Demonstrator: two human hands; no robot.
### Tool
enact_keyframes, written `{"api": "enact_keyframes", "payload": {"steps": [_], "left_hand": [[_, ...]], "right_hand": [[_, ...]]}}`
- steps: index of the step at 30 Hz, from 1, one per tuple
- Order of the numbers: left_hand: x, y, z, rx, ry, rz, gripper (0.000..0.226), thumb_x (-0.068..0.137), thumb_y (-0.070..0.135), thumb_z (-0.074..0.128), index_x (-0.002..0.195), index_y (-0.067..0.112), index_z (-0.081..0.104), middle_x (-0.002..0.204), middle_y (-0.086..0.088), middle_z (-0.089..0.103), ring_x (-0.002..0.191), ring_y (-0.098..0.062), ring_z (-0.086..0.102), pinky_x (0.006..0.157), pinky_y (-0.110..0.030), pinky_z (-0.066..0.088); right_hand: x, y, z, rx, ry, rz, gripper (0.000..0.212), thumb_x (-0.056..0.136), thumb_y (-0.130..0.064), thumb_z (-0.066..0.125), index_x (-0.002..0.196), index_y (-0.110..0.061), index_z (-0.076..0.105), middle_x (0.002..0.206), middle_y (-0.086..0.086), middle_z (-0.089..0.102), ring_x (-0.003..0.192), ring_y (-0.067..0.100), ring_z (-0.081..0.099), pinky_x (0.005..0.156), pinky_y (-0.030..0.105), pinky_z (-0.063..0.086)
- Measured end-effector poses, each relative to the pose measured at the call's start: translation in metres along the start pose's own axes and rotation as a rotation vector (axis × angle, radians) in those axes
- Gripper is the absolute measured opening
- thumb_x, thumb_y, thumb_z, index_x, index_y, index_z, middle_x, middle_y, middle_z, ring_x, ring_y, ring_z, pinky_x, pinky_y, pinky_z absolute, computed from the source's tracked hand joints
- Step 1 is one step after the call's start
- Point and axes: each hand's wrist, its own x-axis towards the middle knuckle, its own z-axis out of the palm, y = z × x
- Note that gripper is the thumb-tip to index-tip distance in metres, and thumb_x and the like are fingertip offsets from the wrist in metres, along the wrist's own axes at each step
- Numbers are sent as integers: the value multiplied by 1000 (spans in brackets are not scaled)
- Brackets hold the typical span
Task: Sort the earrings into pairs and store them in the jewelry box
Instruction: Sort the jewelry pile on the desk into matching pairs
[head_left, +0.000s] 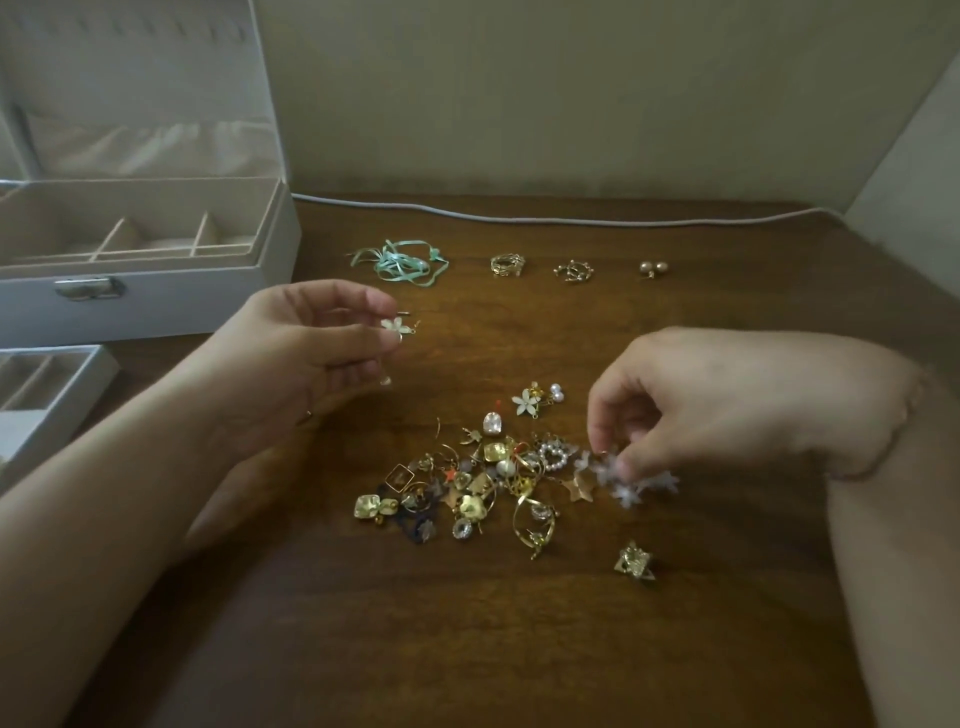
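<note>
left hand (311, 343) pinches a white flower earring (396, 326) aloft as reference — its likely mate (524, 402) sits at twelve o'clock of the pile (483, 483) — right hand (701, 410) pinching pale blurred pieces (631, 480) at three o'clock, jewelry box (156, 291) open at ten o'clock of the worktop (519, 623).

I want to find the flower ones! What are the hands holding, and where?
Left hand pinches a white flower earring by its petals. Right hand pinches blurry pale flower earrings from above.

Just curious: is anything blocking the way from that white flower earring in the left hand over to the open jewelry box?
Nothing visible does. The left hand pinches the flower earring above bare table, and the jewelry box sits open just left of it.
</note>
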Motion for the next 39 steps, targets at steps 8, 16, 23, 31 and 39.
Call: {"api": "enact_keyframes", "payload": {"steps": [8, 16, 23, 31, 39], "left_hand": [[2, -2, 0, 28, -27, 22, 68, 23, 41, 99, 84, 21, 76, 79, 1, 69, 71, -10, 67, 68, -21, 57], [1, -2, 0, 28, -50, 21, 69, 25, 40, 99, 87, 20, 76, 79, 1, 68, 68, -9, 66, 64, -21, 57], [1, -3, 4, 17, -58, 1, 36, 54, 18, 85, 88, 15, 73, 74, 1, 67, 62, -10, 62, 57, -18, 54], [-1, -1, 4, 22, -67, 3, 45, 45, 30, 95, 84, 19, 76, 72, 1, 66, 61, -9, 61, 58, -18, 54], [0, -3, 4, 68, -61, 10, 60, 35, 45, 97, 86, 20, 76, 69, 1, 63, 59, -10, 57, 57, -21, 52]], "right_hand": [[-7, 12, -9, 36, 87, 5, 8, 80, -31, 74, 74, -31, 70, 54, -25, 59, 54, -7, 54, 57, 22, 40], [-11, 29, -15, 59, 207, 30, 14, 85, -26, 69, 86, -40, 70, 68, -23, 64, 58, -5, 56, 58, 21, 39], [-1, 28, -8, 27, 14, 34, 32, 74, -28, 80, 94, -48, 65, 77, -11, 57, 68, 3, 52, 63, 25, 45], [0, 38, -10, 76, 69, 94, 10, 83, -37, 70, 74, -40, 69, 66, -31, 61, 61, -10, 54, 63, 23, 40], [0, 47, -12, 48, 292, 200, 5, 86, -35, 68, 82, -38, 67, 70, -11, 61, 64, 4, 56, 57, 23, 40]]}}
